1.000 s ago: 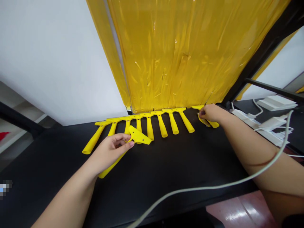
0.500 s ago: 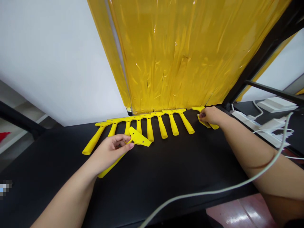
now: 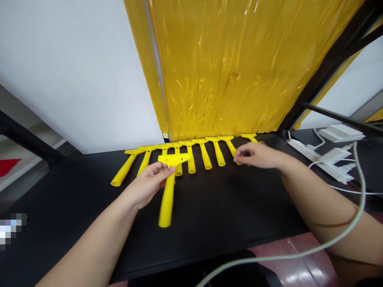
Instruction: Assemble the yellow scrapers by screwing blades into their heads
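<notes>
My left hand (image 3: 152,179) is closed around the neck of a yellow T-shaped scraper handle (image 3: 168,195), raised above the black tabletop. Its flat head with small holes faces up, and its hollow grip hangs down towards me. My right hand (image 3: 254,155) hovers at the right end of the row, its fingers loosely curled with a gap between them and nothing visible inside. Those fingertips cover the lower end of a yellow scraper handle (image 3: 229,145); contact is unclear. Several matching handles (image 3: 205,155) lie side by side along the back edge. Another (image 3: 249,136) is partly behind my right hand.
A yellow plastic curtain (image 3: 215,79) and a white panel (image 3: 98,79) rise behind the black table (image 3: 209,215). At right are a white power strip (image 3: 320,159) with plugs and a black frame post (image 3: 323,75). A pale cable (image 3: 287,255) loops across the front.
My left hand has turned its scraper handle so the head points up and the grip points down. My right hand has let go of the far-right handle and shifted left.
</notes>
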`<state>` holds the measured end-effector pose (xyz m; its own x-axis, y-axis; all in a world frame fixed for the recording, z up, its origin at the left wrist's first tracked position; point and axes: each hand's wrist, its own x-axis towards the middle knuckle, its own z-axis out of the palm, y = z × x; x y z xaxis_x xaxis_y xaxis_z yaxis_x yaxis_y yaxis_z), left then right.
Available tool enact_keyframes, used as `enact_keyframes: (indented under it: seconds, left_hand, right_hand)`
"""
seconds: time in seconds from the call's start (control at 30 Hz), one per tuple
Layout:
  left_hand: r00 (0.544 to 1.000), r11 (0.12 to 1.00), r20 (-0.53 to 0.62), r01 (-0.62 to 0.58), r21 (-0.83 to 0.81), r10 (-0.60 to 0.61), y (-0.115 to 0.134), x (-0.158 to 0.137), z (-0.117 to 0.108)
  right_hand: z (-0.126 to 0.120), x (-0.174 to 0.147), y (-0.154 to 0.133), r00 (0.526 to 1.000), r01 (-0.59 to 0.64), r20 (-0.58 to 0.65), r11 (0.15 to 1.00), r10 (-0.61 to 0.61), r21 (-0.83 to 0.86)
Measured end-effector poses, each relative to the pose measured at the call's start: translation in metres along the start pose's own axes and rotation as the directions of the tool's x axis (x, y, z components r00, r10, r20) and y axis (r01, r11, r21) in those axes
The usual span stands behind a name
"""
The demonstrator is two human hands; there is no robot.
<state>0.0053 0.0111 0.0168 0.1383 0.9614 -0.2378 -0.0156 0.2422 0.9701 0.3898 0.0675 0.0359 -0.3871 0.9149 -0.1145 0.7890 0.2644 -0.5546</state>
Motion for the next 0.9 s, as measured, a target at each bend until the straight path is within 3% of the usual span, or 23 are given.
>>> enact_keyframes:
  seconds: [0.07, 0.13, 0.27, 0.37, 0.5, 0.57, 0.67, 0.77, 0.9]
  left_hand:
    - [0.999, 0.99, 0.021, 0.05, -0.129, -0.048, -0.003, -0.001, 0.01]
    - [0.996, 0.973, 0.083, 0.037, -0.226, -0.019, -0.006, -0.003, 0.02]
    - [0.996, 0.93, 0.062, -0.044, -0.364, 0.071, -0.014, -0.008, 0.037]
    - [0.99, 0.912, 0.029, -0.117, -0.393, 0.14, -0.017, -0.01, 0.043]
    - [0.978, 0.924, 0.076, -0.156, -0.35, 0.194, -0.019, -0.01, 0.041]
    - [0.979, 0.945, 0.123, -0.119, -0.304, 0.163, -0.018, -0.01, 0.039]
    - [0.979, 0.968, 0.139, -0.114, -0.226, 0.147, -0.017, -0.011, 0.036]
    - [0.97, 0.978, 0.161, -0.163, -0.13, 0.183, -0.015, -0.011, 0.035]
    - [0.956, 0.977, 0.201, -0.215, -0.014, 0.213, -0.015, -0.01, 0.034]
  right_hand:
    - [0.023, -0.014, -0.033, 0.985, 0.166, 0.028, 0.98, -0.17, 0.109]
    - [0.048, -0.026, -0.064, 0.956, 0.28, 0.024, 0.938, -0.291, 0.206]
    - [0.091, -0.036, -0.11, 0.925, 0.379, -0.076, 0.886, -0.373, 0.266]
    - [0.112, -0.035, -0.122, 0.882, 0.412, -0.283, 0.908, -0.378, 0.073]
    - [0.109, -0.029, -0.109, 0.843, 0.415, -0.388, 0.91, -0.372, 0.028]
    - [0.091, -0.024, -0.092, 0.833, 0.323, -0.479, 0.946, -0.276, 0.016]
    - [0.051, -0.009, -0.055, 0.809, 0.0, -0.588, 1.0, -0.018, -0.03]
    - [0.016, 0.012, -0.012, 0.797, -0.278, -0.576, 0.957, 0.181, -0.084]
    - [0.003, 0.033, 0.03, 0.754, -0.487, -0.57, 0.861, 0.327, -0.15]
